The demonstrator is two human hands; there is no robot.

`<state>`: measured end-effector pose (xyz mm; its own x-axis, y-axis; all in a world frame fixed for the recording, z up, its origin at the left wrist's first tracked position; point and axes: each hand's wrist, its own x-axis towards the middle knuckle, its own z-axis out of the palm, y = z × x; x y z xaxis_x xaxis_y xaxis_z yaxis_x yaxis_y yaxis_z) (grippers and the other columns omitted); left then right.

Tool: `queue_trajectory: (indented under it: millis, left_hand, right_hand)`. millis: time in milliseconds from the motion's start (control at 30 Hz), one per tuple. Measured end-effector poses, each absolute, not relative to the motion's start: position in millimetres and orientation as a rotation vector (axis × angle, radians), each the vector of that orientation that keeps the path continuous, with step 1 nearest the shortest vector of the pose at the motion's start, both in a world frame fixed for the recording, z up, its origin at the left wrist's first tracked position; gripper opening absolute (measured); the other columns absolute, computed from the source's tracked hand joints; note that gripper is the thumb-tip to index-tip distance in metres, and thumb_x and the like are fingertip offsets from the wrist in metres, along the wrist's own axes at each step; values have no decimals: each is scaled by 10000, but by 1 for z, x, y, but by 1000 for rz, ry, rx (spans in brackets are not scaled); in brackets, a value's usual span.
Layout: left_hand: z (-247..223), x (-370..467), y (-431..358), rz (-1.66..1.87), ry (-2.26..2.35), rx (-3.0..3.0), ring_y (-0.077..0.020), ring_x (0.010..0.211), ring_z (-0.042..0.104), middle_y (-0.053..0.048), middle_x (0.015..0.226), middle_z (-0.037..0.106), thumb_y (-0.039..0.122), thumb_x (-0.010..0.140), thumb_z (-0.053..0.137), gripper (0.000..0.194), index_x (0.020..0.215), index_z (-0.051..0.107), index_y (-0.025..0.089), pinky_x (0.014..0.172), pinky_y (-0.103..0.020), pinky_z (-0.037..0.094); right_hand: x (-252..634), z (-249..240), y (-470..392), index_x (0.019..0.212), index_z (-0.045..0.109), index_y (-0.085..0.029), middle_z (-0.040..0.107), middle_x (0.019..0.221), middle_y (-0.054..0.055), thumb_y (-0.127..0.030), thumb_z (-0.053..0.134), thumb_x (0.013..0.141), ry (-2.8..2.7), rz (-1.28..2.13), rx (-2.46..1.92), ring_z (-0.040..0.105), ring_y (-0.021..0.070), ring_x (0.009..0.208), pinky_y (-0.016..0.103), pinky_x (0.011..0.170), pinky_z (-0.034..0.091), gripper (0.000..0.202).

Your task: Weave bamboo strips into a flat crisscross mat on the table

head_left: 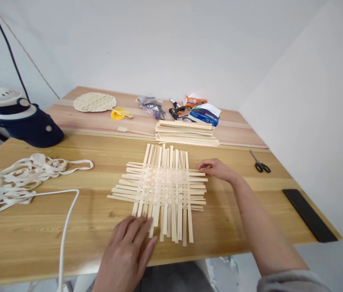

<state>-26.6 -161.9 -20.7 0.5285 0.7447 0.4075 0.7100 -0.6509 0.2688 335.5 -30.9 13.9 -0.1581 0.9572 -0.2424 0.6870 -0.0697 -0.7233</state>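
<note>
A woven mat of pale, flat bamboo-like strips (167,184) lies on the table, its loose strip ends sticking out on all sides. My left hand (129,245) rests at the mat's near left edge, fingers stretched out over the lower strip ends, thumb apart. At the upper right side, my right hand (215,168) has its fingers curled and pinched at the end of a crosswise strip (197,171). The fingertips partly cover that strip's end.
Behind the mat lies a stack of loose strips (186,133). Scissors (260,163) and a black bar (309,215) are at the right. Tangled cream ribbon (34,174), a white cable (65,231) and a dark blue appliance (31,123) occupy the left. A glue gun (176,108) sits farther back.
</note>
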Motion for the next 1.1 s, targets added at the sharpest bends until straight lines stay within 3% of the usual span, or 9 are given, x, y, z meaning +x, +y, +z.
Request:
queue_trajectory:
  millis: [200,333,433,533,700,833,1100]
  left_hand:
    - [-11,-34,-166,766,1263,2677,-244,986,631,-66,1099,719,416,961,513,370,1226,620,182,826,-364,553]
    - [2,-30,-158,936,1220,2599,-215,966,641,-71,1045,714,308,972,505,283,1199,623,186,829,-327,545]
    - [7,-19,-140,1009,1202,2545,-214,1043,630,-80,1098,698,240,975,484,261,1187,626,189,888,-343,540]
    - [2,-3,-113,934,1286,2562,-251,1246,551,-110,1260,650,251,988,448,300,1220,616,162,1017,-422,503]
    - [-20,19,-68,643,1523,2623,-336,1457,317,-175,1515,438,403,989,432,534,1403,489,71,1167,-540,335]
    - [-36,23,-54,423,1693,2575,-374,1479,233,-224,1558,328,485,958,467,667,1450,430,34,1189,-553,267]
    - [-51,20,-55,449,1683,2612,-363,1474,261,-245,1554,319,523,966,389,715,1466,393,12,1194,-557,222]
  right_hand:
    - [321,20,-1,806,738,-170,734,796,34,-278,590,785,-1888,958,-1890,638,156,683,280,700,505,185]
    - [301,19,-6,880,729,-171,737,976,93,-273,509,876,-1846,562,-1965,650,234,940,375,871,501,243]
    - [270,12,-27,1042,710,-191,705,1144,95,-317,485,927,-1938,255,-1809,604,237,1128,402,1002,473,283]
    - [237,-4,-50,1311,591,-208,570,1407,85,-416,432,980,-2159,206,-1660,473,232,1335,441,1130,390,423]
    - [218,-35,-65,1466,437,-164,346,1584,105,-467,412,987,-2361,106,-1674,231,265,1497,508,1225,213,567]
    - [221,-43,-64,1492,402,-157,301,1601,107,-482,378,998,-2410,136,-1718,191,269,1509,518,1231,178,592]
    - [219,-42,-68,1514,370,-210,274,1609,87,-455,407,992,-2354,215,-1705,174,258,1514,532,1232,156,578]
